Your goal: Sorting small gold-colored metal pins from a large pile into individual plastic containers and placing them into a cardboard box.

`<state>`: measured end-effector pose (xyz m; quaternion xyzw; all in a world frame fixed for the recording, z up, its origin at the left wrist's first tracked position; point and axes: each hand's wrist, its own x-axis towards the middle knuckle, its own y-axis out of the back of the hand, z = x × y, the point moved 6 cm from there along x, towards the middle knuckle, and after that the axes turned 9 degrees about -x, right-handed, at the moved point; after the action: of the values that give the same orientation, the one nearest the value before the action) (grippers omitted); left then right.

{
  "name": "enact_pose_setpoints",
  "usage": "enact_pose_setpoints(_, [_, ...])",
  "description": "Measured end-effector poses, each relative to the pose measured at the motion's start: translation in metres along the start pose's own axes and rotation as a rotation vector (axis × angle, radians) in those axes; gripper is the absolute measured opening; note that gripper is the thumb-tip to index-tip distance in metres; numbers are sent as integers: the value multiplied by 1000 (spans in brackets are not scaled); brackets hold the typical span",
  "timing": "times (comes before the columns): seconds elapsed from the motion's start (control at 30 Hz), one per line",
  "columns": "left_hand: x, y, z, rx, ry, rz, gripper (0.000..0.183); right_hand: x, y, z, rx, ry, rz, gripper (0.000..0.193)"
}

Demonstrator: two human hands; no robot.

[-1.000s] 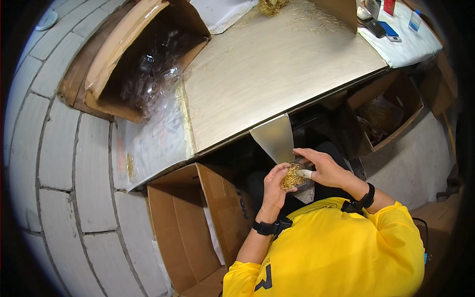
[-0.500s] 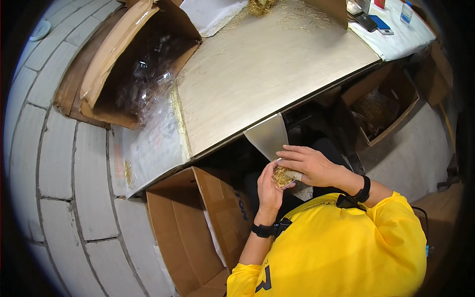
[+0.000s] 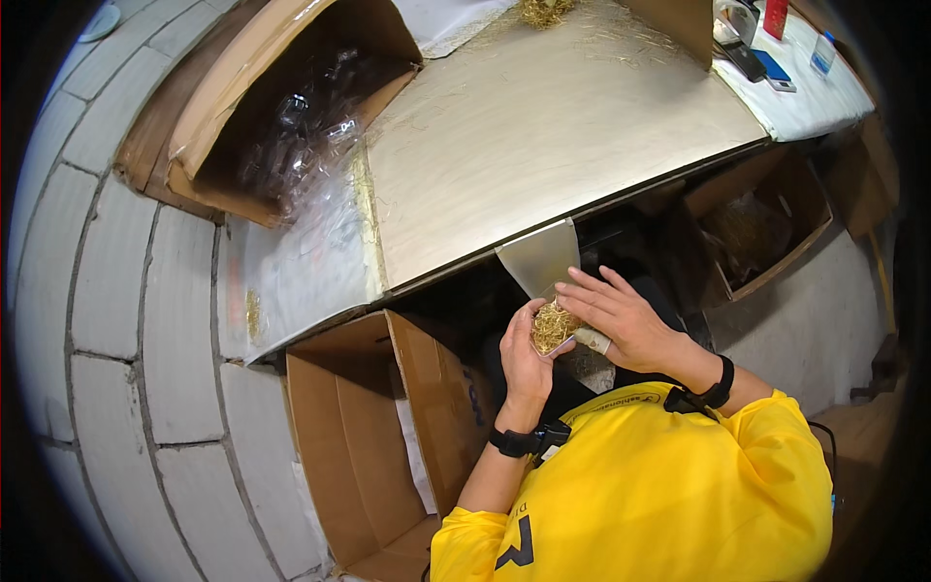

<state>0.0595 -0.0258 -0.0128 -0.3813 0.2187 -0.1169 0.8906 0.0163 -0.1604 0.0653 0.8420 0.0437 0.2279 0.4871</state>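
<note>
Head view: the work sat above the person's lap, just off the near edge of the pale, flat, wood-toned surface (image 3: 562, 126).
Small pale-edged container (image 3: 560, 347): lay between both hands, filled with thin, curly, shiny gold strands (image 3: 551, 325).
Left hand (image 3: 525, 364): gripped the container from its side, thumb and fingers curved round it, probably to steady it.
Right hand (image 3: 628, 328): open, fingers stretched over the strands, perhaps to keep them from springing out; a whitish wrap (image 3: 593, 339) covered one digit.
Translucent whitish sheet (image 3: 536, 257): hung from the surface's edge toward the lap, possibly to catch loose strands.
Tan cardboard carton (image 3: 225, 87): lay with its mouth toward the surface, presumably leaving its clear plastic pieces (image 3: 296, 112) within reach.
Tangled gold clump (image 3: 545, 12): rested at the surface's far side.
</note>
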Motion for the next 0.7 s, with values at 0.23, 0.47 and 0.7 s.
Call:
enact_pose_setpoints(0.23, [0, -5, 42, 68, -16, -44, 25, 10, 24, -2, 21, 0, 177, 47])
enact_pose_setpoints(0.47, [-19, 9, 135, 152, -134, 10, 24, 11, 21, -10, 74, -12, 209, 45])
enact_pose_setpoints(0.7, [-46, 84, 200, 184, -308, 167, 23, 33, 11, -18, -9, -63, 155, 49])
